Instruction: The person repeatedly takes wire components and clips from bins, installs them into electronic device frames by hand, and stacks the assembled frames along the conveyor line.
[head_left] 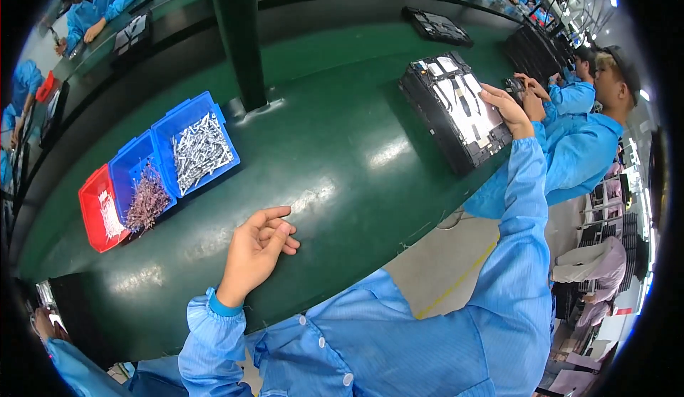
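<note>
The left grip (pixel 253 254) is loose and released, poised over the near part of the green surface (pixel 342 219) with nothing in it. Its index finger reaches out toward the right while the other fingers curl partway in, and the thumb lies close against them; the gap between thumb and fingers is small. Whether any part of this hand touches the surface I cannot tell.

The right grip (pixel 507 110) is stretched well away from the left, at the right side of a black stack of flat units (pixel 443 123). Its fingers lie extended over the edge of the topmost unit, by a bright silvery panel (pixel 463 101). The thumb's hold is not clear, so I cannot tell whether the stack is firmly grasped or only touched. The stack stands toward the far right part of the surface, turned at an angle, and another flat black unit (pixel 437 27) lies beyond it.

To the left of the loose grip, three bins sit side by side: a blue bin (pixel 179 117) with silver-white pieces (pixel 203 155), a second blue bin (pixel 127 160) with reddish-brown wiry pieces (pixel 147 197), and a red bin (pixel 92 196) with thin white pieces (pixel 109 215). A green post (pixel 241 41) rises behind them.
</note>
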`<state>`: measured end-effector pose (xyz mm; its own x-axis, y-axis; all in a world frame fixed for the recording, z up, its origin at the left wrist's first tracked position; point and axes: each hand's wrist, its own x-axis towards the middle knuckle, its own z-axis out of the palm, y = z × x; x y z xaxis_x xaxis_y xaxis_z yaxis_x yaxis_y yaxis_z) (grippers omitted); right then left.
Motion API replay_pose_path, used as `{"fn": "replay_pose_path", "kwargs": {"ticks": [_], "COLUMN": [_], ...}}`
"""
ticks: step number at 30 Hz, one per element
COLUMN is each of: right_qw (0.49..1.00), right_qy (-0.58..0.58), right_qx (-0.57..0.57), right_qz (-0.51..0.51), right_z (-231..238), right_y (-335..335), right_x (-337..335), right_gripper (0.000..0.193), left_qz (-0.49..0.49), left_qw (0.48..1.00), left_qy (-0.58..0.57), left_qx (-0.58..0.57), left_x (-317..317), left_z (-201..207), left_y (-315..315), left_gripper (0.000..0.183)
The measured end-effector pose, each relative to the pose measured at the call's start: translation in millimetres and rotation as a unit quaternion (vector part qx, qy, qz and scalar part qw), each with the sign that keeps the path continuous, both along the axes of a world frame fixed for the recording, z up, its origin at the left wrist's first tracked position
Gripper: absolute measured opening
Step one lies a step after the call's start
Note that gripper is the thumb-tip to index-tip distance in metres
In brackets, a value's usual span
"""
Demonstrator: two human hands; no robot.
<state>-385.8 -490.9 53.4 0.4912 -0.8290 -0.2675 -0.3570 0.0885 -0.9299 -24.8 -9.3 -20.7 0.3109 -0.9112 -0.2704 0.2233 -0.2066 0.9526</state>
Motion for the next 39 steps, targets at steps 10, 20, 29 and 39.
{"fn": "replay_pose_path", "kwargs": {"ticks": [10, 20, 29, 39], "right_qw": [0.997, 0.857, 0.843, 0.731], "right_qy": [0.050, 0.253, 0.388, 0.380], "right_qx": [-0.053, -0.445, -0.372, -0.566], "right_qz": [0.037, -0.058, -0.001, -0.018], "right_z": [-3.8, -12.8, -3.3, -3.2], "right_y": [-8.4, 54.6, 72.2, 84.5], "right_x": [4.9, 37.3, 70.6, 69.1], "right_gripper": [0.038, 0.065, 0.123, 0.103], "left_qz": [0.003, -0.017, -0.023, 0.041], "left_qw": [1.000, 0.999, 1.000, 0.990], "left_qy": [-0.017, -0.006, 0.002, -0.126], "left_qx": [0.010, 0.028, 0.019, -0.043], "left_x": [-2.3, 1.5, 7.3, 29.8], "left_z": [0.9, 4.8, 1.8, 13.0], "left_y": [1.1, 0.9, 4.8, 20.4], "left_gripper": [0.032, 0.031, 0.031, 0.023]}}
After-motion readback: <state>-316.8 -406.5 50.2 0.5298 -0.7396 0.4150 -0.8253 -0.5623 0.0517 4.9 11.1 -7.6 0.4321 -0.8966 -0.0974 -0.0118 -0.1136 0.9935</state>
